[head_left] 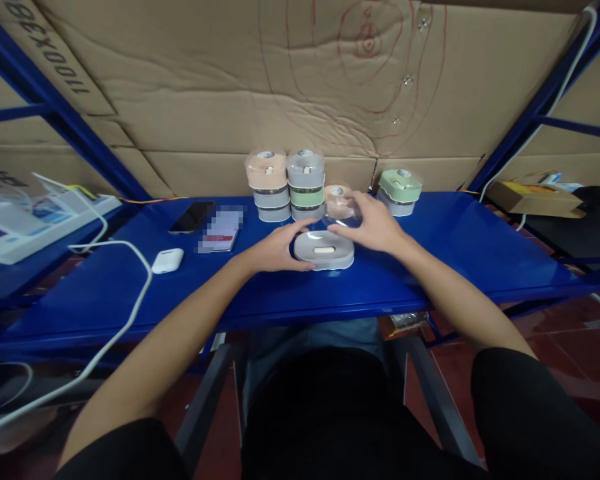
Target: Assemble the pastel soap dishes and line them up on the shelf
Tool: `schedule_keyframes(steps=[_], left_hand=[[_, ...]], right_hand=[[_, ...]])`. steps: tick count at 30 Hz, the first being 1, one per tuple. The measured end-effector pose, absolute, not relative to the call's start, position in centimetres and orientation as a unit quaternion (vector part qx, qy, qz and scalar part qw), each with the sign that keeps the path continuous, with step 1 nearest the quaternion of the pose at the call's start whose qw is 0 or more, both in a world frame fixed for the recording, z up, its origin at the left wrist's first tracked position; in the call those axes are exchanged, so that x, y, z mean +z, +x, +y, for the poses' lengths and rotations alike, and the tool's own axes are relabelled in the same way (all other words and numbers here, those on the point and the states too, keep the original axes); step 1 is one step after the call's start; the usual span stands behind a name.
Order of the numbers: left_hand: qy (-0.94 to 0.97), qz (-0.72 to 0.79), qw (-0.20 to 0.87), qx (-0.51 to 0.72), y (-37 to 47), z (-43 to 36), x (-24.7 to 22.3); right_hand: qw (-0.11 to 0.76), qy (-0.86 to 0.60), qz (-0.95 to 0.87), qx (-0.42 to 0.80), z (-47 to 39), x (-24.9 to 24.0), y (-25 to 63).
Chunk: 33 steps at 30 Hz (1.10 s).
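A small grey oval box (325,257) with a pale latch-like bar on top sits near the middle of the blue table. Curled around its left end is my left hand (279,248), thumb and fingers on its sides. My right hand (377,223) grips a clear, dome-like plastic cover (341,221), raised just behind the box and partly blurred. A peach box (338,201) stands behind that cover, partly hidden by it and my fingers.
Behind are a peach-topped stack (267,177), a grey-topped stack (306,175) and a green-topped stack (401,185). On the left lie a dark phone (193,217), a lit phone (223,230) and a white earbud case (168,261). Cardboard (205,80) walls the back.
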<state>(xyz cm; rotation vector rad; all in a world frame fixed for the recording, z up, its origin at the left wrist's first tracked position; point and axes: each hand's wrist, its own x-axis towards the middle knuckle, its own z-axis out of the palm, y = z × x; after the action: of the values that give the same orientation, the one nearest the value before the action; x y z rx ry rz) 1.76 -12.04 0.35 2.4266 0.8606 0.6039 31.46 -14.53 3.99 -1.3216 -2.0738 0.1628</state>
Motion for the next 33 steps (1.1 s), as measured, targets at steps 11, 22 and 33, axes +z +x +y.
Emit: schedule_keyframes(steps=[11, 22, 33], left_hand=[[0.890, 0.321, 0.229, 0.228, 1.5, -12.1, 0.8], [0.870, 0.445, 0.133, 0.165, -2.8, -10.0, 2.4], [0.862, 0.478, 0.138, 0.095, -3.5, -9.1, 1.8]], right_hand=[[0.087, -0.658, -0.746, 0.057, -9.5, 2.1, 36.9], [0.121, -0.552, -0.824, 0.035, -10.7, 3.1, 36.8], [0.115, -0.339, -0.925, 0.125, -14.8, 2.1, 31.2]])
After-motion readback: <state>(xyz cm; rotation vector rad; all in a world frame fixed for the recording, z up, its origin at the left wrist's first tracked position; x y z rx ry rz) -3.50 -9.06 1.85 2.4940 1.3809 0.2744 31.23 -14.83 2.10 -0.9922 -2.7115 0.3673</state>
